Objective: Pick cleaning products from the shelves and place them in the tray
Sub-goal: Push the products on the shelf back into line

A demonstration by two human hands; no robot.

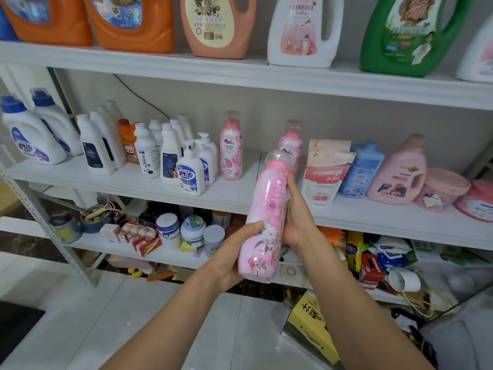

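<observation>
Pink and printed with flowers, the bottle [268, 201] with its clear domed cap is held in the air in front of the middle shelf [234, 194], tilted so the cap leans right. The left hand [234, 255] grips the lower half, thumb across the front. The right hand [298, 217] clasps the upper half from the right, its fingers [291, 186] curled against the bottle. Two matching bottles stand upright on the middle shelf, one [231, 148] to the left, the other [291, 140] just behind the held cap. A seaways pouch [324, 177] stands beside them.
</observation>
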